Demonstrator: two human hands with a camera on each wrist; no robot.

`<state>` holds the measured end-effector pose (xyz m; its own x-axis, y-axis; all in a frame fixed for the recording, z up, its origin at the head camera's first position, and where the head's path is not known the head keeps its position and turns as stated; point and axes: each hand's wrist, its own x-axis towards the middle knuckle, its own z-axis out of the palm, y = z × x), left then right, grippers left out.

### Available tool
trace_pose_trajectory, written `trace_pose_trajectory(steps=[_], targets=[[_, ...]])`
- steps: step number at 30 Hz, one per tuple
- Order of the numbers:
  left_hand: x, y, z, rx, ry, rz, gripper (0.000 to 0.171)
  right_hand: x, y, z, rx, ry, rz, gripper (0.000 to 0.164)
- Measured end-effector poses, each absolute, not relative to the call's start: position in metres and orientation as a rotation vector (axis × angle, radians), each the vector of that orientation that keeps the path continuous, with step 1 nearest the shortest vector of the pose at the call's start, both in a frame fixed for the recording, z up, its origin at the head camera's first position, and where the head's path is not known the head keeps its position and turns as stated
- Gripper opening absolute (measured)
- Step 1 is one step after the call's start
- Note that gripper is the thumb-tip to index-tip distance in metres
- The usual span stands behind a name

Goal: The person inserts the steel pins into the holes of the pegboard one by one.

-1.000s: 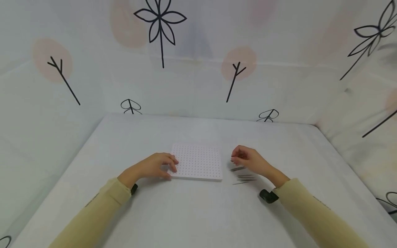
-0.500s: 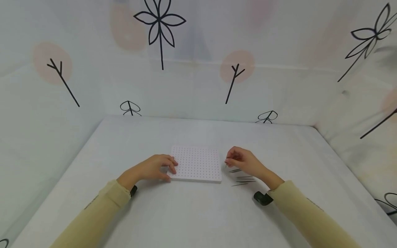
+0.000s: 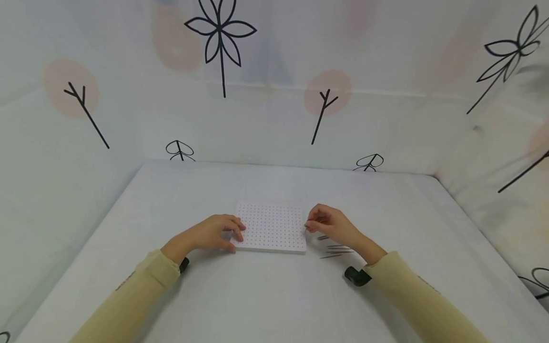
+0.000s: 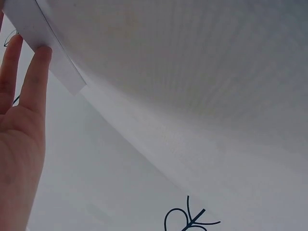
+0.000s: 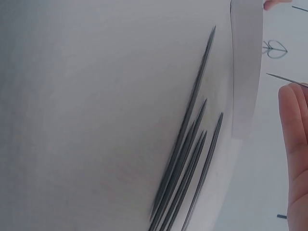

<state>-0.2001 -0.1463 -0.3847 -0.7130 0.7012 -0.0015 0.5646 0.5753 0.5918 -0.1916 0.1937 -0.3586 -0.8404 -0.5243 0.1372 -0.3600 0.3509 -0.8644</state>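
Observation:
A white board with rows of small holes (image 3: 272,226) lies flat on the table. At its left edge my left hand (image 3: 212,231) rests with loosely bent fingers on top and the thumb by the front corner. The left wrist view shows straight fingers (image 4: 34,79) touching the board's side (image 4: 65,67). My right hand (image 3: 332,224) is just off the board's right edge, pinching a thin pointed stick (image 5: 284,78) that resembles a toothpick. Its tip points out past the fingertips. Several similar sticks (image 5: 185,144) lie on the table below the right hand.
A white cloth covers the table (image 3: 266,295). A patterned white curtain (image 3: 274,119) rises behind it and along the sides. Dark wrist cameras (image 3: 357,276) hang under the sleeves.
My right hand has moved left from the sticks to the board's right edge, keeping the thin pointed stick pinched. My left hand has stayed on the board.

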Motion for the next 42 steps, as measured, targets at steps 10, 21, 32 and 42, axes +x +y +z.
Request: trace_pose_trajectory(steps=[10,21,32,42], targets=[[-0.199,-0.146,-0.383,1.035,2.562,0.850,0.019,-0.190,0.184,-0.358,-0.828,2.418,-1.510,0.009],[-0.199,-0.146,-0.382,1.062,2.564,0.850,0.019,-0.204,0.182,-0.381,-0.870,2.383,-1.536,0.009],[-0.202,-0.146,-0.386,1.072,2.559,0.854,0.019,-0.206,0.173,-0.386,-0.902,2.380,-1.549,0.008],[-0.202,-0.147,-0.385,1.059,2.562,0.847,0.019,-0.207,0.165,-0.387,-0.918,2.380,-1.540,0.008]])
